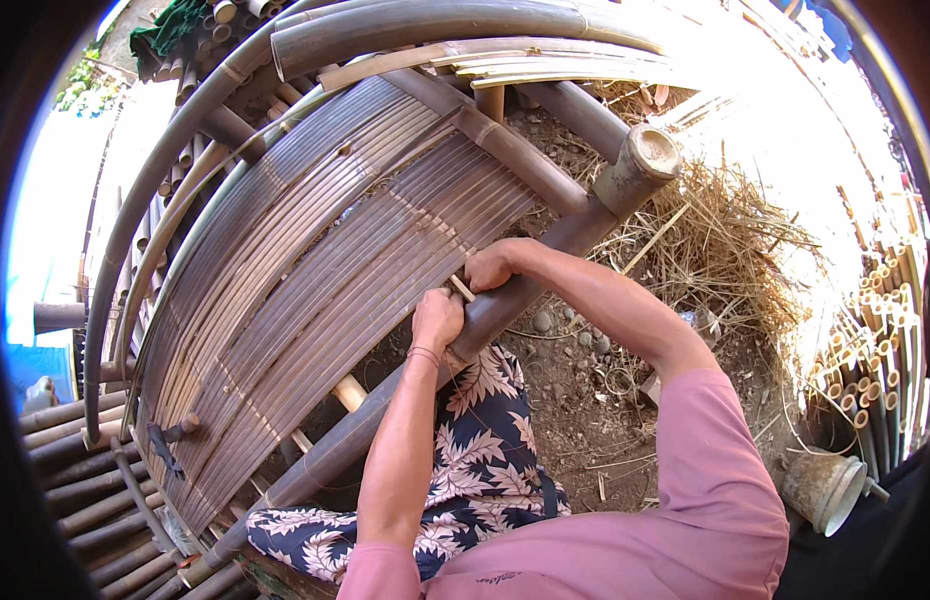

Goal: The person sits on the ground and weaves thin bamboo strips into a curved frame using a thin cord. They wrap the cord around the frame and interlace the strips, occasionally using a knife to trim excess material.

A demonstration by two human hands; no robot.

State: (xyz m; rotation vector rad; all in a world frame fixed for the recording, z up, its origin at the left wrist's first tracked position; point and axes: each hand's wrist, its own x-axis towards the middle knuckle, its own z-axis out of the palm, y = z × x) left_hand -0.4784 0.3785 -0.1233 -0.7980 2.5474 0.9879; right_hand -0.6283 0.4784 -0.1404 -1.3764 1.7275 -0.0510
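A bench-like bamboo frame holds a panel of thin brown bamboo slats (315,290) tied side by side. Both my hands are closed at the panel's near edge, close to the thick bamboo pole (395,395) along the front. My left hand (438,318) makes a fist there, its fingertips turned down out of sight. Just right of and beyond it, my right hand (490,266) is curled too, against the last slats. Between the hands a short pale bamboo piece (462,288) shows under the edge. Whatever the fingers grip is hidden.
A capped bamboo post (640,165) rises right of the panel. Thick curved bamboo rails (455,25) run along the far side. Dry straw (715,245) lies on the soil at right. A dirty white bucket (825,490) and stacked bamboo tubes (870,370) stand farther right.
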